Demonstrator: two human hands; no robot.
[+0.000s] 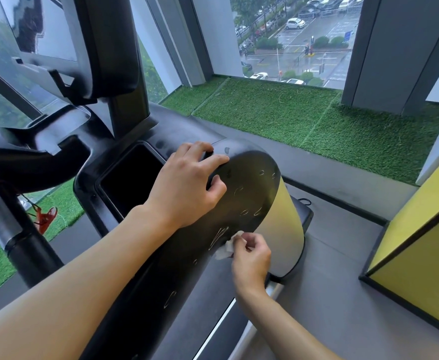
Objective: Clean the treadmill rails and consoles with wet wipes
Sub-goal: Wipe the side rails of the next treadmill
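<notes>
The treadmill's wide black side rail [249, 193] runs from the console down to the lower left, with pale smudge marks on its surface. My left hand [187, 185] rests on the rail's upper end, fingers bent over its top edge. My right hand [249, 258] pinches a crumpled white wet wipe [228, 245] against the rail's right edge, lower down. The console's dark storage tray [132, 183] sits just left of my left hand. The console screen [49, 29] stands at the upper left.
A red safety clip [45, 219] hangs on a cord at the left under the handlebar. Green artificial turf [304, 115] covers the window ledge ahead. A yellow panel with a black frame [421, 250] stands at the right. Grey floor lies below the rail.
</notes>
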